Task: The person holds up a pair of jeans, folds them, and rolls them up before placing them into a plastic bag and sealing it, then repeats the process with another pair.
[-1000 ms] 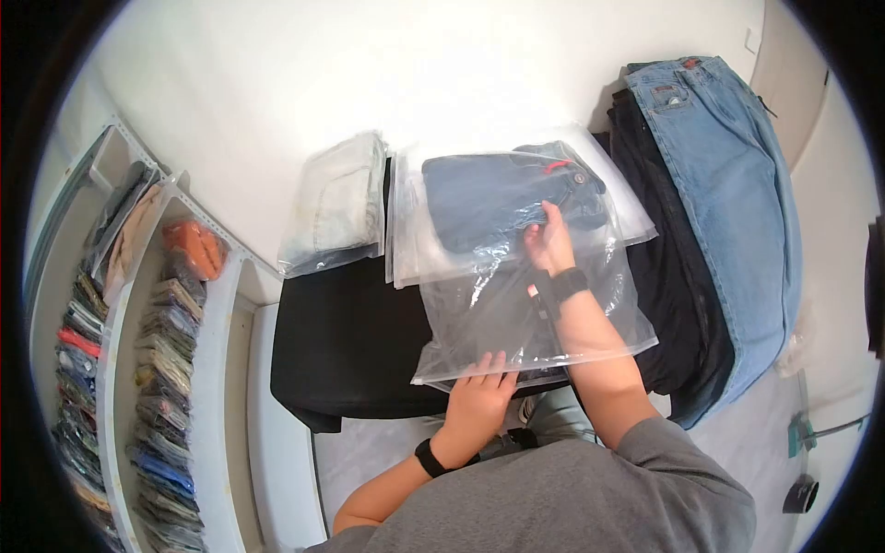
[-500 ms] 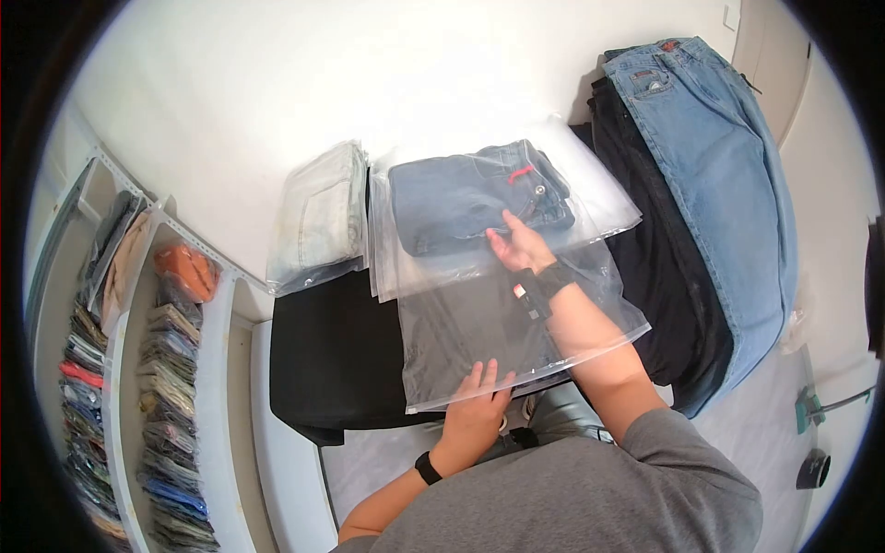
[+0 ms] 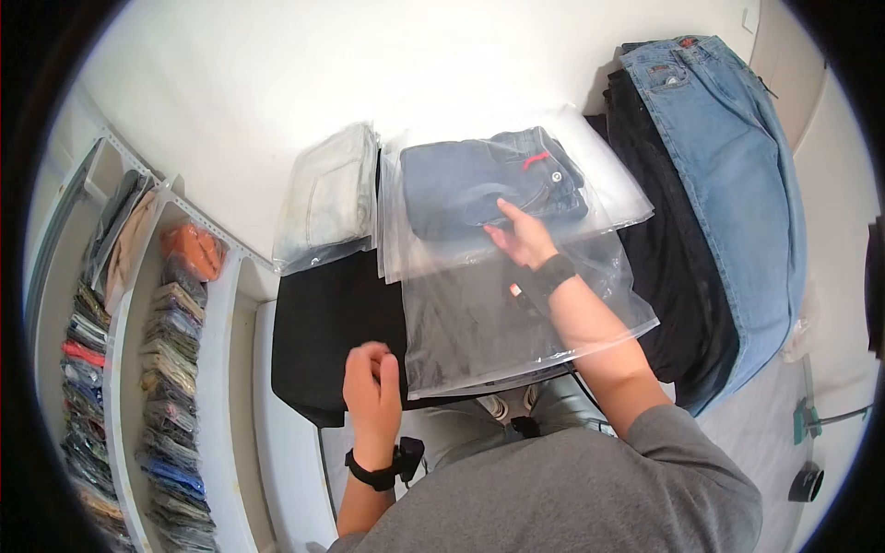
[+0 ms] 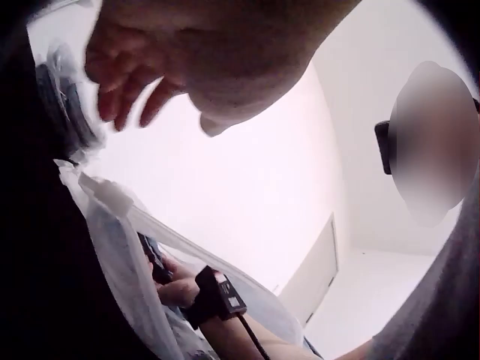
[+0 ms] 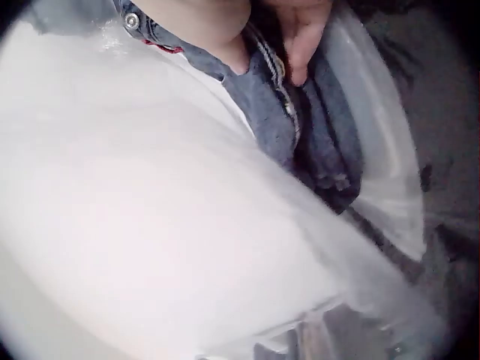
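Observation:
A folded pair of dark blue jeans with a red tag and a metal button lies inside a clear plastic bag. My right hand reaches in through the bag's near opening and grips the near edge of the jeans. The right wrist view shows thumb and fingers on either side of the denim. My left hand is in the air to the left of the bag's opening, fingers loosely curled and holding nothing. The left wrist view shows that hand apart from the bag.
To the left, a bagged pair of pale jeans lies on the black table. More clear bags lie beneath the jeans. Black trousers and light blue jeans lie piled at the right. A shelf with packed clothes stands at the left.
My left hand has let go of the bag's near edge and moved left and up. The right hand has shifted slightly left and back, and the jeans lie flatter in the bag.

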`<state>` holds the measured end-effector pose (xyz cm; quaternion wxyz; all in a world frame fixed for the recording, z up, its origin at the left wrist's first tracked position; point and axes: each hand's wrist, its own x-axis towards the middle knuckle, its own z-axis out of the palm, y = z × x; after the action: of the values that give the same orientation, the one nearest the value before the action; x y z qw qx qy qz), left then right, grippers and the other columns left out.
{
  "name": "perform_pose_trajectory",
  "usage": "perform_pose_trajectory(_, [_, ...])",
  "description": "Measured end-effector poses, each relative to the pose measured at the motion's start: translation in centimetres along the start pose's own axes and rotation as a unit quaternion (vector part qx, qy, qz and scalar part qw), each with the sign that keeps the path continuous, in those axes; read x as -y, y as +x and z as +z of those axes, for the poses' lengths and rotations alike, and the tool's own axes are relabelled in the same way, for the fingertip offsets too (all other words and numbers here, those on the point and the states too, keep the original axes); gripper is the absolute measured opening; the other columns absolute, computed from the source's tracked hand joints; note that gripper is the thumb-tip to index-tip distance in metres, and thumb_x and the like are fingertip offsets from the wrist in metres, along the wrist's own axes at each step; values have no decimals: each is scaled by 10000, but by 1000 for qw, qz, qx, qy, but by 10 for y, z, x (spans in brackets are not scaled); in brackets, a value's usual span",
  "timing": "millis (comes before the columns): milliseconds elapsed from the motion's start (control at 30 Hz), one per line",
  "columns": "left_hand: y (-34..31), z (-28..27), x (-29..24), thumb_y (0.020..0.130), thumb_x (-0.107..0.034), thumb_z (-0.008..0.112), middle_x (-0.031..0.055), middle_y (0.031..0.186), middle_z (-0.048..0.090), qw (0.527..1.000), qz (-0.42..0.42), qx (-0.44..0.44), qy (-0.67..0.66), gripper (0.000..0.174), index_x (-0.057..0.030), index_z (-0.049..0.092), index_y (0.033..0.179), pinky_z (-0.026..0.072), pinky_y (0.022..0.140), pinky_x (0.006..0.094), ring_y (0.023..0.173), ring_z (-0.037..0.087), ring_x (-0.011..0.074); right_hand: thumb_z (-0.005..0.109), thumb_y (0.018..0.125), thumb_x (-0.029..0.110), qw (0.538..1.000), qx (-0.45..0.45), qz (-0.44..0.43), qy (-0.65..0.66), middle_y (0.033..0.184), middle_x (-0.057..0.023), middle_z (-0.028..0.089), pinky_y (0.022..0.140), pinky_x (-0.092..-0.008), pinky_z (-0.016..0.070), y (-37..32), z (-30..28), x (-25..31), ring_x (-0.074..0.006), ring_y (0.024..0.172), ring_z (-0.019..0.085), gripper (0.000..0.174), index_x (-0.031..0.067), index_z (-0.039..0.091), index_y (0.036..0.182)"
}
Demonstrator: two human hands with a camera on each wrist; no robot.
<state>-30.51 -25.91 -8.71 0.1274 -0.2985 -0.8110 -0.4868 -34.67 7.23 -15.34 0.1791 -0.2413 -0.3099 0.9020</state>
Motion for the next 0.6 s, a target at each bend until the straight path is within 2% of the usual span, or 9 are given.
perform_pose_trajectory(33, [3,7,5,887,-180,561,93,708,580,999,-36,-36,18,208,25,591,866,431,600,297,645,546,191,653,867,232,1000,0,1,1,1183,-132,490,711,-309,529,3,0,-8,-276,959,569,470,37,438,1237])
perform_pose_trajectory(133, [-4,10,35,904,-258,578,50,703,609,954,-239,154,-91,298,39,597,903,451,601,268,638,552,110,694,828,265,991,-3,-130,-37,1237,-164,457,678,-312,531,3,2,-16,-293,951,597,673,-51,347,1310])
perform_pose_trajectory(233, [-7,8,38,896,-243,593,34,662,592,915,-292,244,-138,268,22,601,857,440,548,245,581,540,93,696,821,282,997,42,-47,-38,1227,-173,465,706,-311,523,-13,2,1,-270,990,587,635,-42,398,1279])
perform_pose_trajectory(333, [-12,6,40,901,-212,592,-14,616,530,908,-303,174,-231,217,-42,575,766,373,473,201,516,472,50,689,821,285,943,13,74,-324,1242,-171,472,798,-329,505,-39,18,26,-284,1025,582,569,18,455,1267])
perform_pose_trajectory(367, [-12,4,38,905,-206,589,-32,608,504,892,-318,147,-286,214,-64,558,749,350,460,192,503,446,40,695,806,306,821,-25,-105,-561,1274,-171,457,870,-373,463,-42,21,23,-302,1085,547,565,56,477,1264])
perform_pose_trajectory(400, [-12,3,36,905,-206,589,-32,608,504,891,-320,147,-286,214,-64,558,749,350,460,192,503,446,40,701,792,327,612,-59,-272,-740,1306,-171,442,942,-417,421,-46,23,21,-321,1145,512,562,94,498,1261])
perform_pose_trajectory(433, [-13,3,35,907,-203,589,-43,609,484,873,-324,135,-339,213,-80,540,740,333,452,187,494,423,33,701,792,327,612,-58,-268,-742,1306,-171,442,942,-417,421,-49,26,24,-321,1145,512,562,94,498,1261])
perform_pose_trajectory(500, [-15,1,34,908,-199,589,-54,609,465,851,-331,124,-387,215,-95,522,732,315,444,182,484,399,26,686,760,432,344,-132,-447,-815,1410,-179,350,1034,-516,292,-51,32,33,-348,1310,334,682,166,441,1339])
perform_pose_trajectory(600, [-16,1,35,911,-206,590,-55,624,465,864,-328,114,-366,210,-101,513,745,311,446,177,481,395,27,646,744,544,433,-187,-233,-850,1466,-198,258,1067,-566,196,-37,21,41,-338,1385,173,828,130,357,1399])
